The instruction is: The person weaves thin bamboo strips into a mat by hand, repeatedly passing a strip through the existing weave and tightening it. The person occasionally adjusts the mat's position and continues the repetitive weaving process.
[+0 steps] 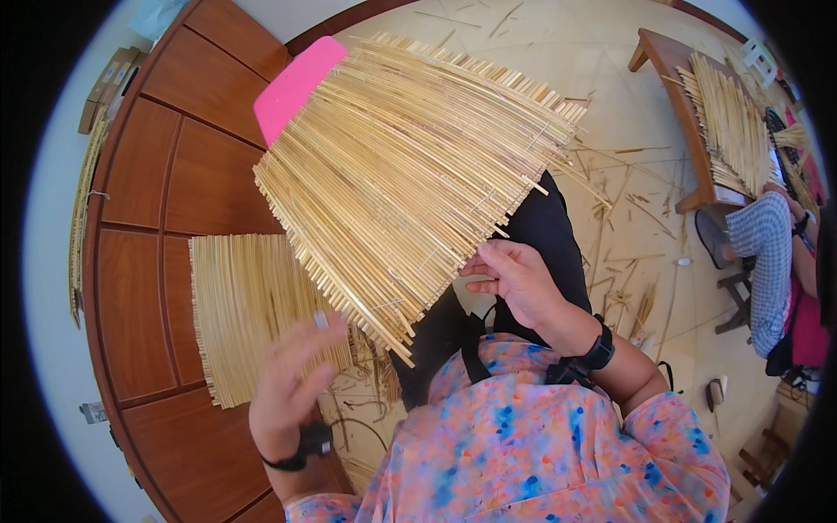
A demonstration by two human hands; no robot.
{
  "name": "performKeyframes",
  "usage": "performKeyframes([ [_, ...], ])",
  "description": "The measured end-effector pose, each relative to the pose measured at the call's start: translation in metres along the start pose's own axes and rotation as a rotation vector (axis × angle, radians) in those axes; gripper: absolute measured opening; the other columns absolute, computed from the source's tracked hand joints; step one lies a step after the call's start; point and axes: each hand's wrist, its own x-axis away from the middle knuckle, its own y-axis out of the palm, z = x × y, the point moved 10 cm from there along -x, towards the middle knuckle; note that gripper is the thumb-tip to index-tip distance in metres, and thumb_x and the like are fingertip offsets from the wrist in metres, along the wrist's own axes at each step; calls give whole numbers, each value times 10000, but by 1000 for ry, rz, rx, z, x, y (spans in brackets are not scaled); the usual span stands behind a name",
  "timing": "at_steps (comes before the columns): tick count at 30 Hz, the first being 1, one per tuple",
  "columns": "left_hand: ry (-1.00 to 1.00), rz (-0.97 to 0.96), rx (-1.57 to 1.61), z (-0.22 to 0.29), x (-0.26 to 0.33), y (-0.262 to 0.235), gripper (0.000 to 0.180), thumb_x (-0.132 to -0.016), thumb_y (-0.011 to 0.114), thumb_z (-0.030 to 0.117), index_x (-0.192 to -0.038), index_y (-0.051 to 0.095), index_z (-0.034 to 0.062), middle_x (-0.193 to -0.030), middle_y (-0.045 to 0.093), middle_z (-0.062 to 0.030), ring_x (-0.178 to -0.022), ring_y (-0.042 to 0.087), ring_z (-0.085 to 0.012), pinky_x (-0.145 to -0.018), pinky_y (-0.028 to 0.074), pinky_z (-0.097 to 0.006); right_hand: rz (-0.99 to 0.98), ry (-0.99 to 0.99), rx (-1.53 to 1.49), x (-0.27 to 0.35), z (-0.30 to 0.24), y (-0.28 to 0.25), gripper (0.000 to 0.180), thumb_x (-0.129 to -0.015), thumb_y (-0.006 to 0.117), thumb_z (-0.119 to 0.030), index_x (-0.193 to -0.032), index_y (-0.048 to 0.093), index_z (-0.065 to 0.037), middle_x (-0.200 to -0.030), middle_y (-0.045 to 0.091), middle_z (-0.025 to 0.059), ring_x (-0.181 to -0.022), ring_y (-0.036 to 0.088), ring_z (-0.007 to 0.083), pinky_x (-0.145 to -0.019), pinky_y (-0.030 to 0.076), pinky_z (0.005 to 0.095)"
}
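Observation:
A mat of straw-coloured reed sticks (401, 166), bound with thin thread, lies slanting over my lap and a pink flat-topped piece (296, 87). At its near edge my right hand (519, 275) is closed, thumb and fingers pinching the stick ends. My left hand (292, 375) is lifted off the mat's near left corner, blurred by motion, its thumb apart from the fingers. A small whitish band (321, 320) shows at one of its fingers. No held thing can be made out there.
A second reed mat (253, 305) leans against the wooden cabinet (131, 305) on the left. Loose sticks (619, 305) litter the tiled floor. At right, a wooden table (667, 52) bears more reeds (719, 122); a person in checked trousers (763, 261) sits beside it.

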Motion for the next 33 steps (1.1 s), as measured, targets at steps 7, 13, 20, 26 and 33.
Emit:
performKeyframes([
  [7,-24,83,-338,-66,-78,47,638,-833,694,47,-1445,517,63,-1592,346,-187,-1481,315,-391,-1196,300,-470,31,112,-150,-6,17,1,261,-1034,617,-255,-1118,662,-11,-1098,698,108,-1014,688,213,-878,582,378],
  [13,-25,66,-496,-87,-77,97,777,-804,773,195,-1506,455,98,-1626,279,-193,-1499,244,-437,-1210,198,-578,155,45,-109,-22,28,-9,266,-1028,623,-237,-1100,678,14,-1074,710,104,-947,699,196,-861,576,352],
  [20,-71,2,-506,-52,-56,129,754,-798,803,259,-1470,504,90,-1566,341,-256,-1425,331,-492,-1132,293,-605,215,-7,93,-2,20,-39,253,-1008,644,-182,-981,721,58,-919,732,83,-800,697,145,-724,594,289],
  [26,39,-15,-371,-16,-98,113,465,-816,779,118,-1254,641,47,-1280,587,-189,-1148,580,-401,-954,494,-477,215,-50,195,8,9,-37,248,-1006,645,-167,-972,730,64,-866,727,63,-787,689,109,-677,591,262],
  [33,282,7,-125,5,-151,131,273,-782,790,15,-1041,707,28,-1007,650,-133,-882,655,-326,-726,552,-378,228,-75,304,7,-1,-38,243,-1008,641,-163,-974,724,63,-843,714,50,-766,678,92,-626,579,247],
])
